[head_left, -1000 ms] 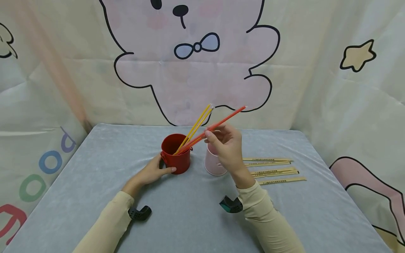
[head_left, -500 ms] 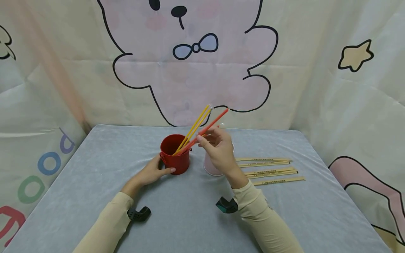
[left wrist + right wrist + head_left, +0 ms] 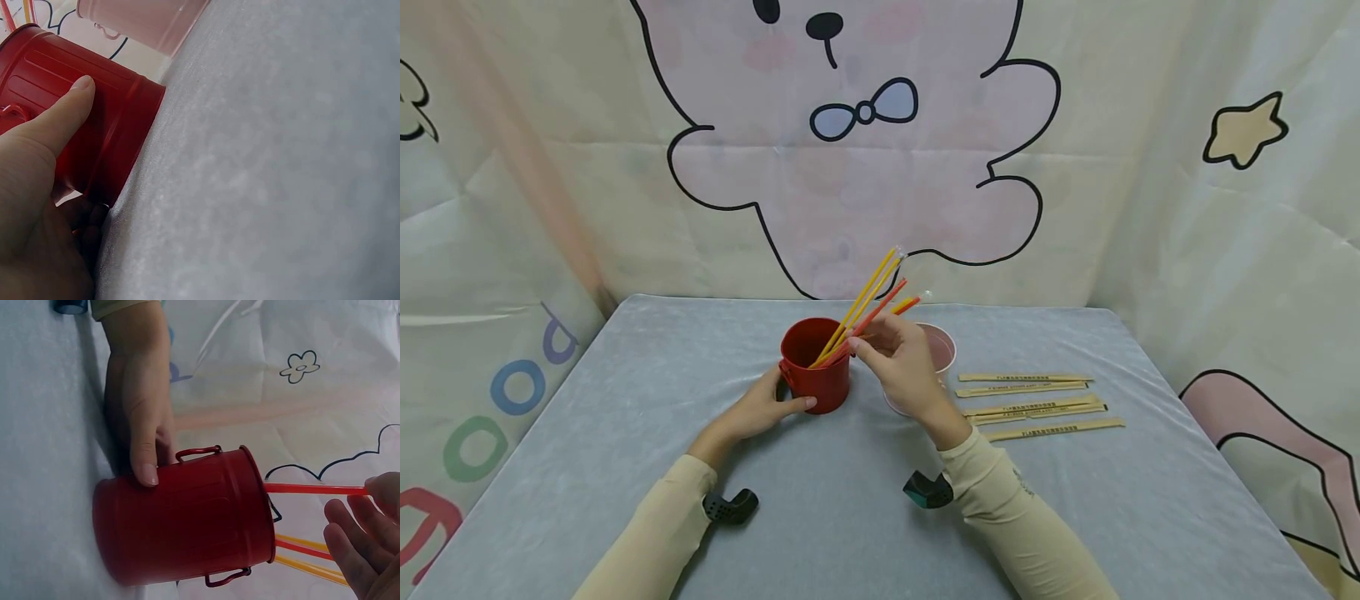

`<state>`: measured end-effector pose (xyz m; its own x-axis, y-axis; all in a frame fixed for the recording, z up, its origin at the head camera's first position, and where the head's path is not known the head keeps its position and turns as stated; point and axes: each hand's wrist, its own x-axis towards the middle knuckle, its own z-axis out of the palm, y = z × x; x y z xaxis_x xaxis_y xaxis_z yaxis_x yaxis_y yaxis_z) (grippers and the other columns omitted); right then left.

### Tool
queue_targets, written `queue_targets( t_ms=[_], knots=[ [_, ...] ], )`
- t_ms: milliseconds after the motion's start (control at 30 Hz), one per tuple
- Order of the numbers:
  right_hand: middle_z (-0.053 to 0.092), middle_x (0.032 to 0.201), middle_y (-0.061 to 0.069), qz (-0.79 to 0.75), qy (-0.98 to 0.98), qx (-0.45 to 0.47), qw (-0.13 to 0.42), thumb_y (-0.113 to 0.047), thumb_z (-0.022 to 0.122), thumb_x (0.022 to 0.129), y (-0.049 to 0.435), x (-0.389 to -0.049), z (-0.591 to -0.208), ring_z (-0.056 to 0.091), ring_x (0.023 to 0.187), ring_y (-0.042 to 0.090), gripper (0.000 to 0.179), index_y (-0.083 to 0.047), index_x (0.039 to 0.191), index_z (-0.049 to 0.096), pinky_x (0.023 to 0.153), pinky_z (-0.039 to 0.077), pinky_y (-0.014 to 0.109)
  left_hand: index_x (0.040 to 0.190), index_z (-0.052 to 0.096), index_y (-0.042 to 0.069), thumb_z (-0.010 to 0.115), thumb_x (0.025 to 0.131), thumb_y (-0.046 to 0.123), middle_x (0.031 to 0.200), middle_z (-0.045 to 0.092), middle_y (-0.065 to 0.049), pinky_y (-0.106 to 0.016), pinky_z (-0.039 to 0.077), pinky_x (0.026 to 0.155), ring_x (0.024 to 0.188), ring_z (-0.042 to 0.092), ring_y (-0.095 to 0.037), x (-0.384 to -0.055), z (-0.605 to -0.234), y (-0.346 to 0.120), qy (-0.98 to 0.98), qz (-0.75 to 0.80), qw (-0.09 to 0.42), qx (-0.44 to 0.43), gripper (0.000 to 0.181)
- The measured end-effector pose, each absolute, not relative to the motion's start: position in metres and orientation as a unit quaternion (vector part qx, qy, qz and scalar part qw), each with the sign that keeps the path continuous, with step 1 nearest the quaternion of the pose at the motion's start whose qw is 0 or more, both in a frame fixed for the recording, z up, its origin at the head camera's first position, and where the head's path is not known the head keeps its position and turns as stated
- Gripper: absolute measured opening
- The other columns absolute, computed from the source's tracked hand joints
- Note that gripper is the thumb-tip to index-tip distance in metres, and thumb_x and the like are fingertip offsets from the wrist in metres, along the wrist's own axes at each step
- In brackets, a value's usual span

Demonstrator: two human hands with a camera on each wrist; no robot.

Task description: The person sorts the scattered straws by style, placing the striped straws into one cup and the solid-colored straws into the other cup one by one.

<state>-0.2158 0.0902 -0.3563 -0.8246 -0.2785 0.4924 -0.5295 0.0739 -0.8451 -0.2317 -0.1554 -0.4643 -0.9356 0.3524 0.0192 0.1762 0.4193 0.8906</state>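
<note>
My left hand (image 3: 767,408) grips a red metal bucket (image 3: 820,385) from its left side, thumb across the front. In the left wrist view its fingers curl behind the bucket, partly hidden. My right hand (image 3: 901,371) pinches a red straw (image 3: 312,488) between thumb and finger, just above the bucket's rim. The straw's lower end is inside the bucket, out of sight. Two yellow straws (image 3: 869,292) and another red one (image 3: 312,549) also lean to the right in the bucket. Some straw tops show clear ends.
A pink bucket (image 3: 942,348) stands just right of the red one, partly behind my right hand. Several paper-wrapped straws (image 3: 1045,408) lie on the grey-blue cloth (image 3: 820,517) to the right. A printed curtain (image 3: 865,183) hangs behind the table.
My right hand has moved left and down towards the red bucket, bringing the red straw lower into it. More of the pink bucket now shows. My left hand has stayed in place.
</note>
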Motion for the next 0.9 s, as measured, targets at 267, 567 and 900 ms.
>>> queue_targets(
  t_ms=[267,567,900],
  knots=[
    [0.076,0.103,0.017,0.573,-0.769,0.269,0.087,-0.009,0.070,0.095,0.086,-0.218,-0.362,0.075,0.091,0.028,0.017,0.002,0.107,0.073,0.085,0.062,0.032,0.155,0.034,0.009,0.076,0.091,0.029,0.159,0.041,-0.014,-0.064,0.020,0.124,0.149,0.032,-0.036,-0.232,-0.463,-0.155,0.834,0.520,0.075,0.169,0.079],
    [0.075,0.101,0.014,0.523,-0.811,0.251,0.076,-0.012,0.069,0.096,0.084,-0.216,-0.378,0.072,0.083,0.022,0.018,0.002,0.106,0.075,0.074,0.061,0.027,0.153,0.037,0.008,0.076,0.091,0.028,0.155,0.045,-0.014,-0.064,0.022,0.122,0.146,0.037,-0.035,-0.229,-0.471,-0.154,0.833,0.518,0.077,0.181,0.075],
    [0.075,0.096,0.012,0.506,-0.821,0.253,0.083,-0.010,0.070,0.094,0.080,-0.220,-0.378,0.069,0.072,0.018,0.012,-0.001,0.101,0.075,0.063,0.057,0.020,0.153,0.036,0.009,0.075,0.092,0.028,0.156,0.044,-0.013,-0.066,0.022,0.122,0.146,0.035,-0.036,-0.234,-0.470,-0.157,0.834,0.516,0.067,0.181,0.075]
  ],
)
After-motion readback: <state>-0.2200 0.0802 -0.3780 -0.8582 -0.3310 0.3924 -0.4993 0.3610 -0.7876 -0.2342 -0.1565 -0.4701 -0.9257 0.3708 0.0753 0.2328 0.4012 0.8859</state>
